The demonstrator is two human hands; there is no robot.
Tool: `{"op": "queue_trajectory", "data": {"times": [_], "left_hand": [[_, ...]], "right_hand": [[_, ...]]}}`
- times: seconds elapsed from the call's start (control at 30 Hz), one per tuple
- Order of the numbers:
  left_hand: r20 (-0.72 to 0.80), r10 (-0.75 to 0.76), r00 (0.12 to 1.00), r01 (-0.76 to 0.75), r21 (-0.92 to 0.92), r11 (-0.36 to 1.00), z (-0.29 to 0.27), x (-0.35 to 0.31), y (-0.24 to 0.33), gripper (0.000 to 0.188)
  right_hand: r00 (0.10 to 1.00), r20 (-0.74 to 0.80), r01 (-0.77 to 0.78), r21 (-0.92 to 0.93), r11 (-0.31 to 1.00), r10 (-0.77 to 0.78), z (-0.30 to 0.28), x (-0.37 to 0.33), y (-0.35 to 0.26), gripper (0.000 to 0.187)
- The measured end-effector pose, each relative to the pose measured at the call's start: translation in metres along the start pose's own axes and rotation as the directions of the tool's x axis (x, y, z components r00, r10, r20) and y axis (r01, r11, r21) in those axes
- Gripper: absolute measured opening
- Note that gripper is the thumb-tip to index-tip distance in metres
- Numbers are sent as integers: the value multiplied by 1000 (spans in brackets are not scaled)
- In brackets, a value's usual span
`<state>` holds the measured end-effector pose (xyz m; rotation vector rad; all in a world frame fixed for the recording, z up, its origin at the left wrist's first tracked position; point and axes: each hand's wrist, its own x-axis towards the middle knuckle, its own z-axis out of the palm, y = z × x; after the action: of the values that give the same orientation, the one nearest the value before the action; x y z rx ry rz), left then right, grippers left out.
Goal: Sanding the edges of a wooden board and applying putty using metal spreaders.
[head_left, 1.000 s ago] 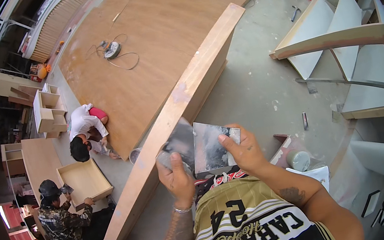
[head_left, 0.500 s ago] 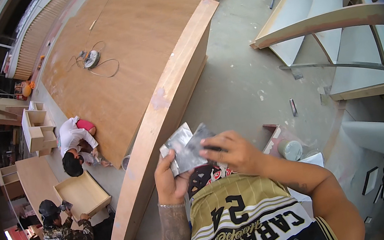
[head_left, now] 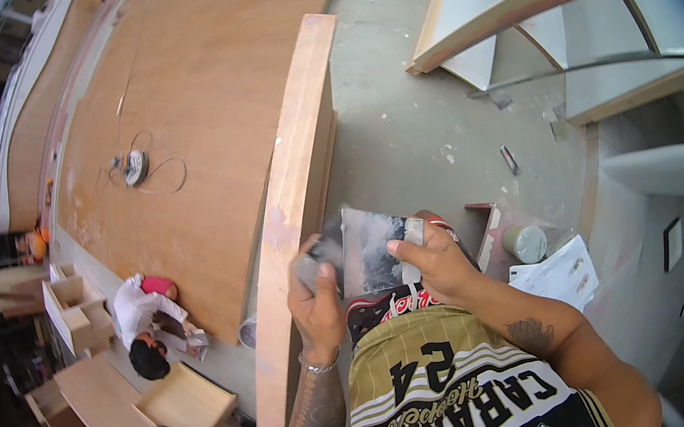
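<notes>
Gripped between thumb and fingers of the right hand (head_left: 440,264) is a flat rectangular metal plate with whitish smears (head_left: 367,248), positioned ahead of the gold, white and black jersey (head_left: 436,336); the left hand (head_left: 316,309) clasps a blurred dark-grey flat blade (head_left: 328,247) at the plate's left edge, contact indeterminate. One long pale-wood beam (head_left: 284,178) bounds the left side, just beside the left hand. Grey concrete floor (head_left: 397,139) extends ahead toward a curved wooden frame with white panels (head_left: 520,16). Rightward, a round greenish-grey tub (head_left: 526,245) and white printed sheets (head_left: 557,278) limit lateral clearance.
</notes>
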<state>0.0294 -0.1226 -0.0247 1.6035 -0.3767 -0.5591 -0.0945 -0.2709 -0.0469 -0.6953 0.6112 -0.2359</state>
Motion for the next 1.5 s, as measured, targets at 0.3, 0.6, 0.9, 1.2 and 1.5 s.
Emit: {"op": "queue_trajectory", "data": {"times": [0.3,0.6,0.9,1.2,1.5], "left_hand": [[-158,-133,978,120,-89,989,-2,97,-19,35],[-368,-84,926,-13,-252,968,83,253,-67,41],[-462,-82,883,-27,-226,974,108,270,-95,47],[-513,-123,849,27,-191,981,112,264,-98,50],[-518,-199,832,70,-257,964,103,266,-99,46]], "right_hand": [[986,-22,165,111,980,-163,-77,120,-66,24],[850,-30,502,-260,825,-526,-150,332,-118,36],[876,58,478,-229,848,-478,-162,415,-124,39],[747,19,601,-447,663,-665,-121,401,-112,52],[766,2,580,-434,689,-643,-129,364,-100,46]]}}
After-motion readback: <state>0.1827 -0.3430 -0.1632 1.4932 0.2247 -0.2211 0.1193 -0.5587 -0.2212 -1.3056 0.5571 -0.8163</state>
